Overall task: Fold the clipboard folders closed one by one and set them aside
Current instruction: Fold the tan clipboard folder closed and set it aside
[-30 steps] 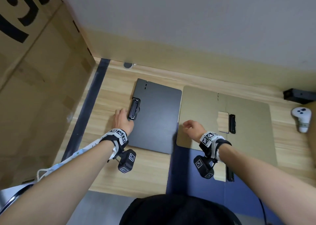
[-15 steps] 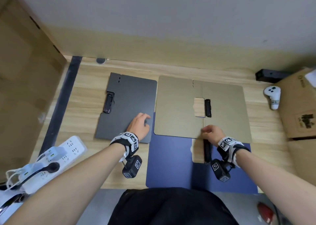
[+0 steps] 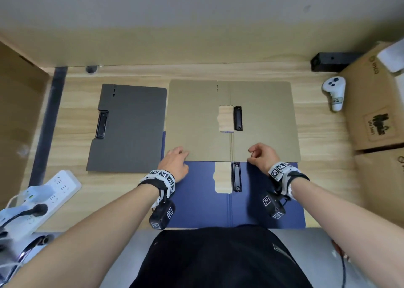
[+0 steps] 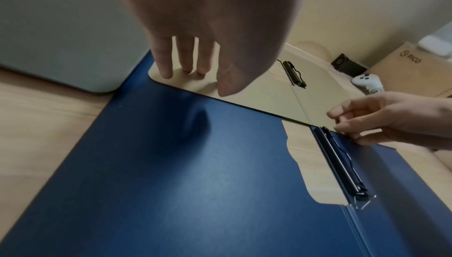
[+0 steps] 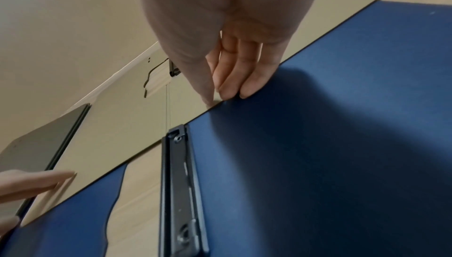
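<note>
Three clipboard folders lie on the wooden table point(image 3: 321, 156). A grey folder point(image 3: 131, 130) lies closed at the left. A tan folder point(image 3: 196, 117) lies open in the middle, and its near edge overlaps an open blue folder point(image 3: 196, 200) at the table's front. My left hand point(image 3: 182, 153) rests straight fingers point(image 4: 166, 68) on the tan folder's near left corner point(image 4: 186, 81). My right hand point(image 3: 251, 156) touches the tan folder's near edge just right of the spine, fingertips point(image 5: 247, 93) down at the seam with the blue folder point(image 5: 318, 126). Neither folder is lifted.
A white power strip point(image 3: 50, 191) with plugs sits at the front left. At the right stand cardboard boxes point(image 3: 376, 104), with a white controller point(image 3: 334, 93) and a black device point(image 3: 330, 61) beside them. A large cardboard box point(image 3: 17, 112) is at the left, and a wall rises behind the table.
My left hand left the grey folder and moved right to the tan folder's near left corner. My right hand slid right along the tan folder's near edge, past the spine.
</note>
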Available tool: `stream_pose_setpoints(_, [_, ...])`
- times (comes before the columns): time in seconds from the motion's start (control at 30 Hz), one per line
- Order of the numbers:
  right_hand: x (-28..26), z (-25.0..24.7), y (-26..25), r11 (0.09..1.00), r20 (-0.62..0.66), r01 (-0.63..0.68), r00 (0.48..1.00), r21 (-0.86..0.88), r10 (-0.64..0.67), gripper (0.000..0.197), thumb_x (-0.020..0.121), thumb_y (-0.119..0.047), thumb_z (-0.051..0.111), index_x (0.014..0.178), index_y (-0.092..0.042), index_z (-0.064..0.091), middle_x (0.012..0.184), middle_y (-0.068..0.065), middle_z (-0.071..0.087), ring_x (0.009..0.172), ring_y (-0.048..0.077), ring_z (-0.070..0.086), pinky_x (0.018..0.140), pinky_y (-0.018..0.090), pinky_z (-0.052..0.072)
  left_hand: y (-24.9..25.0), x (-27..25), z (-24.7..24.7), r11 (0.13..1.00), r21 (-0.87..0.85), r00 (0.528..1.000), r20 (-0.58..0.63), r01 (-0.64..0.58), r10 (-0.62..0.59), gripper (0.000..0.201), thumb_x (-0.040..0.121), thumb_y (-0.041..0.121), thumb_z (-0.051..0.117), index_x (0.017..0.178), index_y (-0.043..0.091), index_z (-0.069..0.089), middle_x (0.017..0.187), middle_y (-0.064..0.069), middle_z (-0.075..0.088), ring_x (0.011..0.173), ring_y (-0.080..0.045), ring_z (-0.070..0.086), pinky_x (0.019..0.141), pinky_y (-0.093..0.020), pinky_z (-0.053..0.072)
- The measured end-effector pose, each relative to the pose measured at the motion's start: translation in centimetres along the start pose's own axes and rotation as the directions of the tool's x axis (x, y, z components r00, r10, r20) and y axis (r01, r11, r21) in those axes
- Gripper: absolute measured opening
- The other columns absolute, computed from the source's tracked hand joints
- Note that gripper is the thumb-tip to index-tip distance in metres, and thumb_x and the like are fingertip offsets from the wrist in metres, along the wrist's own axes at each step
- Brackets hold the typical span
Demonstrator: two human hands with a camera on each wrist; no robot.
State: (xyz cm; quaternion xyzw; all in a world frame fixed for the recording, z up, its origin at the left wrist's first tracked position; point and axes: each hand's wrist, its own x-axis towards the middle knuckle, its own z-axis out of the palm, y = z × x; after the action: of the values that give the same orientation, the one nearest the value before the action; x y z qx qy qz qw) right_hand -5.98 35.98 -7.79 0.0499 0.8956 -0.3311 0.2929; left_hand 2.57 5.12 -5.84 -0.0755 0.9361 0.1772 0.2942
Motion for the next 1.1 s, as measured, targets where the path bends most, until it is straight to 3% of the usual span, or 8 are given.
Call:
stream_pose_setpoints(0.1, [0.6,-0.6,0.0,0.998,0.002,0.038,0.999,-0.045,-0.038,0.023,0.075,-0.010,0.076,0.092,-0.018,0.063,0.071,-0.006,0.059,0.064,0.012,0.056,0.062,0.022,0.044,0.7,0.2,0.0,1.000,0.024,1.000,0.010,0.018,-0.018,0.049,0.085,0.020,0.050,0.134,0.020,0.050,0.140,-0.002,0.041,0.126,-0.029,0.044,0.095,-0.038,0.046])
stream_pose_setpoints(0.3, [2.1,-2.6,0.8,0.995,0.050,0.001,0.999,-0.097,0.004,0.029,0.070,-0.019,0.082,0.086,-0.021,0.057,0.069,-0.007,0.063,0.066,0.016,0.065,0.065,0.030,0.049,2.6,0.4,0.4,0.998,0.017,0.995,0.078,0.055,-0.056,0.056,0.088,0.026,0.047,0.143,0.026,0.040,0.161,-0.009,0.020,0.149,-0.027,0.019,0.111,-0.043,0.036])
stream_pose_setpoints(0.37, [2.4,-3.3,1.4,0.994,0.050,-0.016,0.999,-0.106,0.021,0.030,0.071,-0.019,0.082,0.085,-0.022,0.056,0.069,-0.007,0.065,0.066,0.015,0.066,0.062,0.028,0.047,3.5,0.7,0.5,0.998,0.006,0.995,0.082,0.056,-0.056,0.055,0.087,0.026,0.045,0.142,0.028,0.042,0.161,-0.011,0.019,0.149,-0.026,0.018,0.109,-0.044,0.039])
stream_pose_setpoints(0.53, [2.3,-4.4,2.9,0.992,0.042,-0.030,0.998,-0.123,0.036,0.029,0.073,-0.021,0.081,0.084,-0.023,0.054,0.071,-0.006,0.065,0.065,0.016,0.066,0.060,0.028,0.044,6.1,1.1,0.2,0.998,0.051,0.999,0.017,0.034,-0.035,0.042,0.087,0.023,0.045,0.128,0.022,0.054,0.133,-0.009,0.045,0.128,-0.028,0.040,0.082,-0.036,0.049])
stream_pose_setpoints(0.63, [2.5,-4.4,3.0,0.991,0.044,-0.026,0.999,-0.129,0.032,0.030,0.072,-0.022,0.081,0.082,-0.024,0.054,0.071,-0.006,0.066,0.062,0.015,0.066,0.059,0.028,0.044,6.4,1.9,-1.0,0.987,-0.060,0.985,-0.072,0.151,-0.155,0.040,0.087,0.021,0.047,0.125,0.023,0.060,0.123,-0.006,0.061,0.117,-0.032,0.053,0.086,-0.037,0.048])
stream_pose_setpoints(0.8, [2.7,-4.3,3.2,0.991,0.025,-0.054,0.998,-0.122,0.057,0.030,0.071,-0.021,0.082,0.080,-0.026,0.053,0.070,-0.006,0.067,0.065,0.015,0.067,0.065,0.032,0.051,4.6,4.3,-2.5,0.851,-0.399,0.882,-0.178,0.341,-0.437,0.043,0.083,0.012,0.058,0.126,0.009,0.060,0.132,-0.011,0.056,0.117,-0.032,0.056,0.098,-0.036,0.044])
stream_pose_setpoints(0.97, [2.7,-4.0,3.2,0.991,0.011,-0.056,0.998,-0.121,0.058,0.030,0.072,-0.018,0.080,0.079,-0.027,0.052,0.070,-0.007,0.066,0.068,0.016,0.067,0.070,0.037,0.054,4.3,5.2,-2.6,0.720,-0.493,0.814,-0.043,0.487,-0.580,0.069,0.073,0.026,0.067,0.138,0.015,0.047,0.141,-0.008,0.047,0.128,-0.032,0.048,0.105,-0.039,0.041])
stream_pose_setpoints(1.1, [2.8,-3.8,3.0,0.988,-0.006,-0.077,0.997,-0.136,0.077,0.031,0.072,-0.017,0.078,0.078,-0.028,0.050,0.069,-0.009,0.066,0.069,0.014,0.066,0.074,0.038,0.054,3.8,5.8,-3.5,0.594,-0.624,0.776,0.030,0.507,-0.631,0.063,0.061,0.029,0.070,0.122,0.020,0.057,0.130,-0.004,0.051,0.112,-0.030,0.057,0.099,-0.032,0.045])
